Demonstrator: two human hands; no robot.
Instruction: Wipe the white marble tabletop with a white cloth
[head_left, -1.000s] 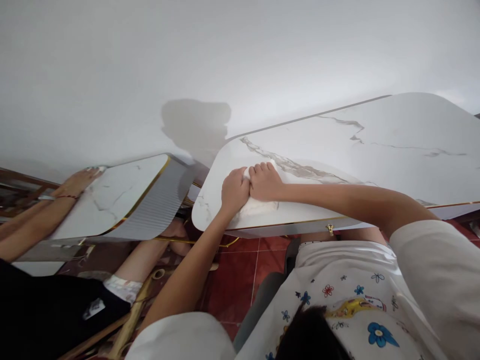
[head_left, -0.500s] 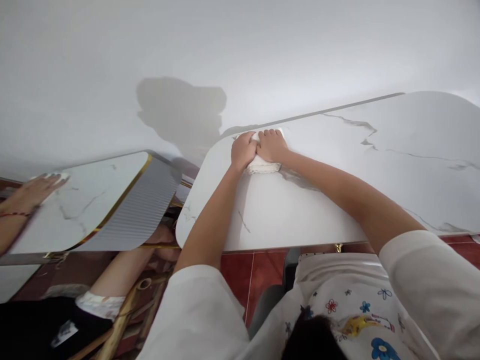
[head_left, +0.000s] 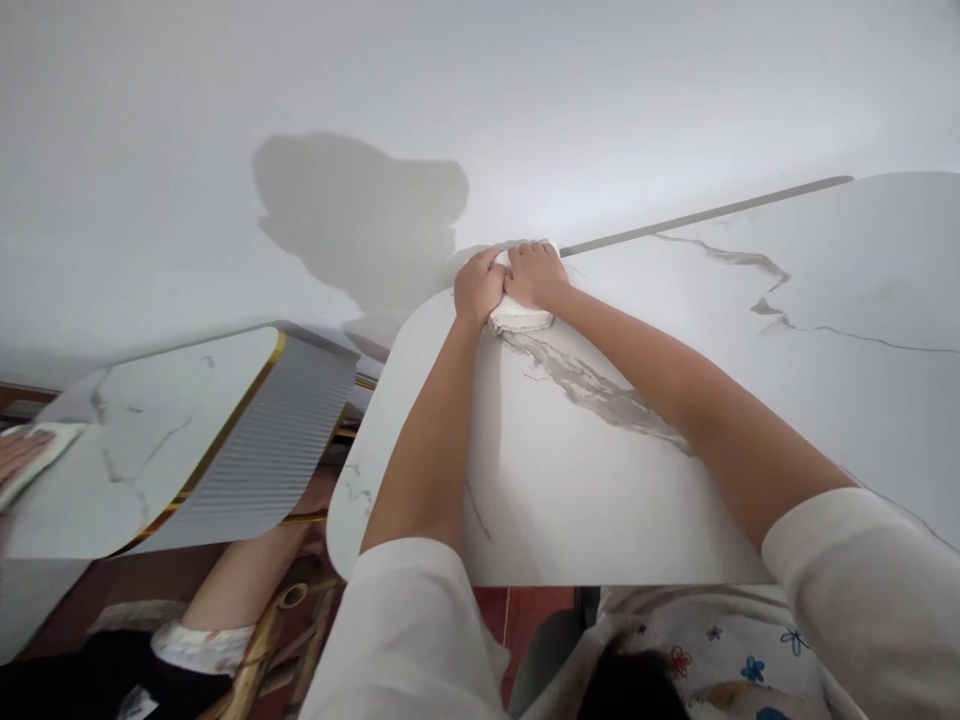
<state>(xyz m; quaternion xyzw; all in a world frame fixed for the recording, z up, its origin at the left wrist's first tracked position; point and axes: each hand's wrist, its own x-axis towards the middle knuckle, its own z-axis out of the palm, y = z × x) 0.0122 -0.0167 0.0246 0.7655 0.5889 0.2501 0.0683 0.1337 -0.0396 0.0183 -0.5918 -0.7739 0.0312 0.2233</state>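
Observation:
A folded white cloth (head_left: 523,318) lies on the white marble-patterned tabletop (head_left: 570,480), close to its back edge by the wall. My left hand (head_left: 478,288) presses on the cloth's left side with fingers curled over it. Beside it, touching its thumb, my right hand (head_left: 536,274) grips the cloth's upper right part. Both arms reach forward across the board, and the cloth's middle is partly hidden under the hands. A grey vein in the marble pattern runs from the cloth toward my right forearm.
At left, another person's hand (head_left: 22,450) holds a white cloth (head_left: 52,450) on a second marble-patterned top (head_left: 150,430) with a gold edge and ribbed grey side. A white wall (head_left: 600,90) stands behind both. A bamboo chair (head_left: 259,650) and that person's leg are below left.
My hands and the cloth have shifted slightly toward the back edge, uncovering more of the grey vein. My view has tilted. The other person's hand and cloth have moved left and nearer.

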